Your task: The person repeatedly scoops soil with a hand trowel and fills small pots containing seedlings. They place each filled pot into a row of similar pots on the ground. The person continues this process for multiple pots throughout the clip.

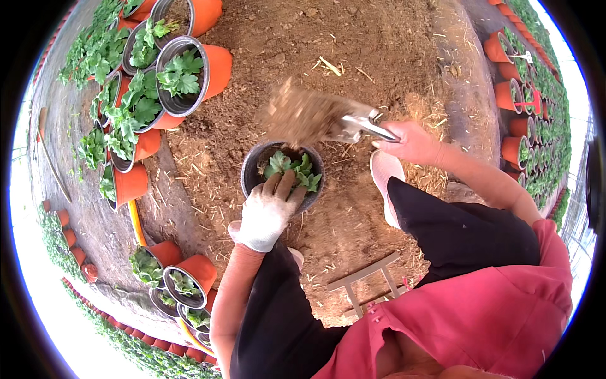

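Note:
A black-lined plastic flower pot [250, 166] stands on the soil between my feet, with a leafy green young plant [303, 171] in it. My left hand [272, 208], in a white knitted glove with soil-stained fingers, reaches over the near rim and holds the plant; leaves hide the fingertips. Bare, my right hand [411, 142] grips the handle of a metal hand scoop [357, 124] just beyond the pot, to the right. Brown soil [303, 113], blurred by motion, spreads from the scoop above the pot's far rim.
Orange pots with leafy plants [218, 71] lie tipped at the upper left; more [191, 275] lie at the lower left near a yellow hose [137, 222]. Rows of potted plants [513, 149] line the right. Loose soil and straw [331, 66] cover the ground. A wooden frame [364, 272] is below me.

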Tool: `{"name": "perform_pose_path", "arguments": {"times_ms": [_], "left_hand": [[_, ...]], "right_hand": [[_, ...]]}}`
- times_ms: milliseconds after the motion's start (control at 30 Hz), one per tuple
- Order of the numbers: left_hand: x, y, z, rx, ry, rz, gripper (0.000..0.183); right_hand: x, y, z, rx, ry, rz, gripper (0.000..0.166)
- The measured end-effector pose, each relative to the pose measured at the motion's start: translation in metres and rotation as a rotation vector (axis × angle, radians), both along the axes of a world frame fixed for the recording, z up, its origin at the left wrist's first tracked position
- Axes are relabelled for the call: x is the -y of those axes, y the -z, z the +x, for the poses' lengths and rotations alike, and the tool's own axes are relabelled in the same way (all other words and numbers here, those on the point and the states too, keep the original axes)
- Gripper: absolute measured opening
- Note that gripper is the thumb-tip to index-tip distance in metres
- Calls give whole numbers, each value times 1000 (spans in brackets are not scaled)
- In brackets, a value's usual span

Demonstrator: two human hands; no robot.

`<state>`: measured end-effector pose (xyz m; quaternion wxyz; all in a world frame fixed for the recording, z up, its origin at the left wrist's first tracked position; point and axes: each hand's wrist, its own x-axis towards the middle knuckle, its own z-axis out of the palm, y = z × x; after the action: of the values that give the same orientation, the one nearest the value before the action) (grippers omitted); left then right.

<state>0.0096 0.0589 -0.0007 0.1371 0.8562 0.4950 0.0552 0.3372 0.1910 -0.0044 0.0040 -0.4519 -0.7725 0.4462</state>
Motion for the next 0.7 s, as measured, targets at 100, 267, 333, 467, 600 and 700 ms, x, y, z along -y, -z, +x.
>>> {"name": "perform_pose_path", "arguments": {"times_ms": [100, 267, 333, 467, 600, 700], "left_hand": [[2, 1, -1, 7, 5, 58, 30], [5, 5, -14, 68, -116, 33, 34], [4, 8, -17, 138, -202, 24, 36], [-3, 17, -22, 288, -315, -6, 38], [-8, 15, -18, 289, -362, -53, 38], [-1, 11, -24, 270, -425, -125, 40]], "right_hand": [[4, 2, -13, 119, -107, 252, 25], [22, 18, 23, 201, 233, -84, 25], [37, 31, 68, 212, 417, -347, 26], [92, 46, 180, 160, 693, -783, 21], [129, 79, 249, 284, 546, -711, 16], [95, 60, 182, 216, 603, -914, 20]]}}
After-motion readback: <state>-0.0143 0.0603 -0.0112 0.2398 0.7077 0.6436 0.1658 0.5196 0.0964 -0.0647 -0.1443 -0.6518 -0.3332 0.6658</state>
